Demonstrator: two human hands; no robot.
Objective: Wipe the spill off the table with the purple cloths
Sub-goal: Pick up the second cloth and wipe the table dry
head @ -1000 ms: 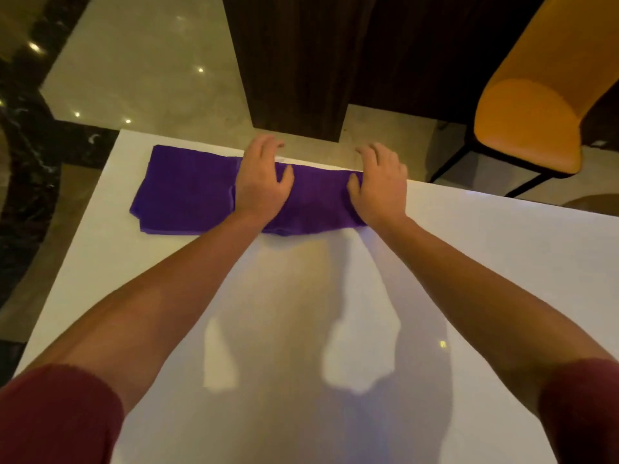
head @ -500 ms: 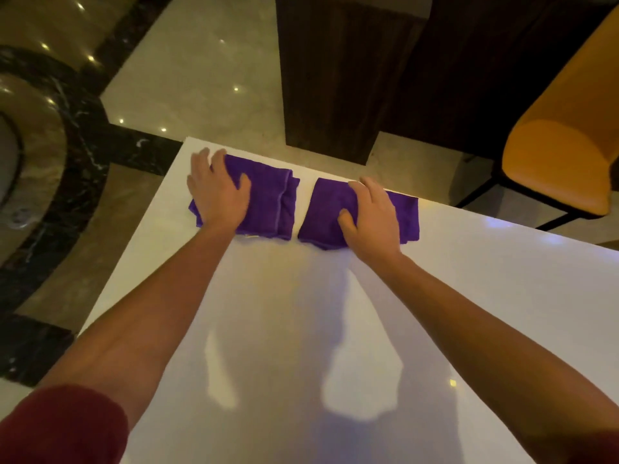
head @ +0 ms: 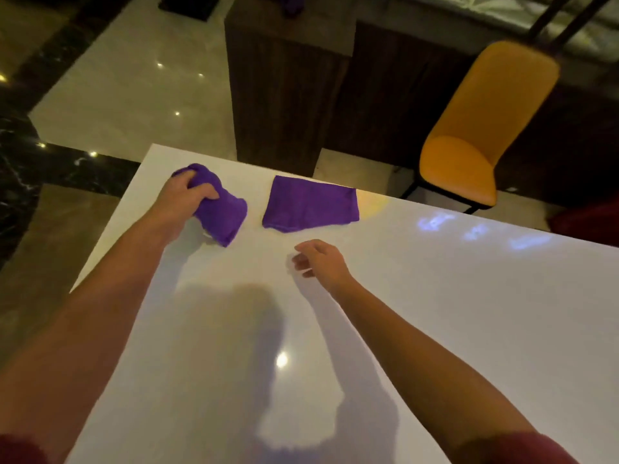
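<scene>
Two purple cloths are on the glossy white table (head: 418,313) near its far edge. My left hand (head: 182,199) grips the left purple cloth (head: 221,214) and holds it bunched and partly raised off the surface, with one corner hanging down toward the table. The right purple cloth (head: 310,204) lies flat and folded by the far edge, with nothing touching it. My right hand (head: 320,261) hovers a little nearer to me than that cloth, fingers loosely curled and holding nothing. I can make out no spill on the shiny tabletop.
An orange chair (head: 475,142) stands beyond the table's far right edge. A dark wooden pillar (head: 284,88) rises behind the far edge. The table's left edge runs diagonally above a marble floor (head: 110,85). Light reflections glint on the tabletop.
My left hand has bunched up and lifted the left cloth. My right hand has come off the right cloth and drawn back toward me. The view has shifted back and right.
</scene>
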